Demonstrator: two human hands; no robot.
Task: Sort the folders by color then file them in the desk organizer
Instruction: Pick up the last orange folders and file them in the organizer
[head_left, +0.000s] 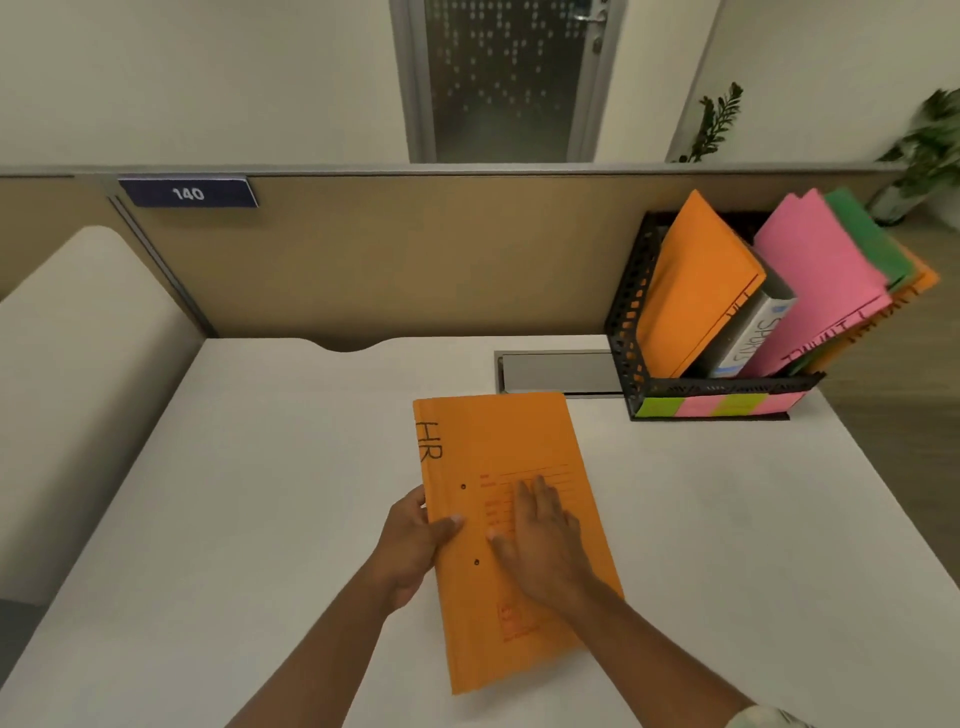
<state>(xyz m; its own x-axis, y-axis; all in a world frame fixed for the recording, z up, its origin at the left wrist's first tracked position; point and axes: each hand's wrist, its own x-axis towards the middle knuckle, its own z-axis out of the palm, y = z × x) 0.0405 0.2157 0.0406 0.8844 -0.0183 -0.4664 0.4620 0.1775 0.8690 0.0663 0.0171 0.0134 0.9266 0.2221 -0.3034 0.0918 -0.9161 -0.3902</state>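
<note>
An orange folder marked "HR" lies flat on the white desk in front of me. My left hand grips its left edge, thumb on top. My right hand rests flat on the cover, fingers spread. At the back right stands a black mesh desk organizer with green and pink sticky labels along its front. Leaning inside it are an orange folder, a white and grey binder, a pink folder, a green folder and another orange folder.
A grey cable hatch is set into the desk just behind the HR folder. A tan partition with a "140" sign closes the back. A cream panel borders the left side. Plants stand beyond the right end.
</note>
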